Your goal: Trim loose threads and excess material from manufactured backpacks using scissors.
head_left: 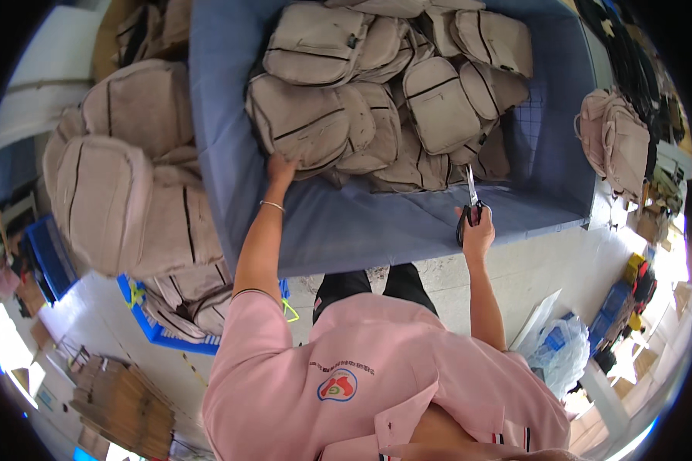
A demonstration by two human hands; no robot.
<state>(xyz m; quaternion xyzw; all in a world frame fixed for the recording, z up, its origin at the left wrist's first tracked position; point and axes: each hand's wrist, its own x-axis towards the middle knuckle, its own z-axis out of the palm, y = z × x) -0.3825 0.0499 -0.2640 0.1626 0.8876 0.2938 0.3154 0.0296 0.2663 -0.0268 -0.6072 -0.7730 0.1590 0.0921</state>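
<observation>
Several beige backpacks with dark zippers lie heaped in a large blue-grey fabric-lined bin (331, 230). My left hand (281, 167) grips the lower edge of the nearest backpack (304, 115) at the left of the heap, its fingertips partly hidden under the fabric. In my right hand (477, 230), at the bin's near right side, is a pair of scissors (471, 188) with black handles. Their metal blades point away from me, toward the bottom of another backpack (442, 107). Whether the blades touch that backpack I cannot tell.
More beige backpacks (104, 200) are piled left of the bin, above a blue crate (158, 334). Another backpack (615, 142) hangs or stands beyond the bin's right wall. A clear plastic bag (560, 349) is at the lower right. Flattened cardboard (123, 403) is stacked at the lower left.
</observation>
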